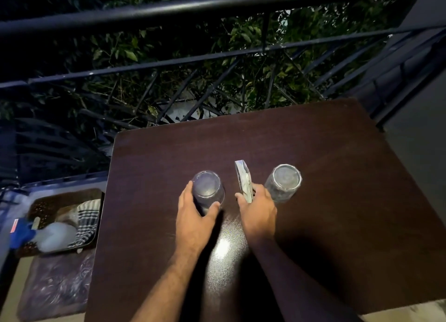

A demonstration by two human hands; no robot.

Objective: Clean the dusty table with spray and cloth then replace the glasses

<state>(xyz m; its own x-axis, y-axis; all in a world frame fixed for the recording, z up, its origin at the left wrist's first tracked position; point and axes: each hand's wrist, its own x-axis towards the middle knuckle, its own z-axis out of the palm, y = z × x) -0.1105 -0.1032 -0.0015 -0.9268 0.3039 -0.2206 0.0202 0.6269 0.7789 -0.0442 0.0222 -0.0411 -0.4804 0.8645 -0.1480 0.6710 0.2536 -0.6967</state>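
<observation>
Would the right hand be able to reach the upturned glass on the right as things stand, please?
Probably yes, once freed. The right hand is closed on a flat upright object, and the right glass stands just beside it on the table with nothing between them.

Home balcony at night – dark metal railing [217, 54], foliage [135, 49] beyond (small wooden table [337, 177]).
</observation>
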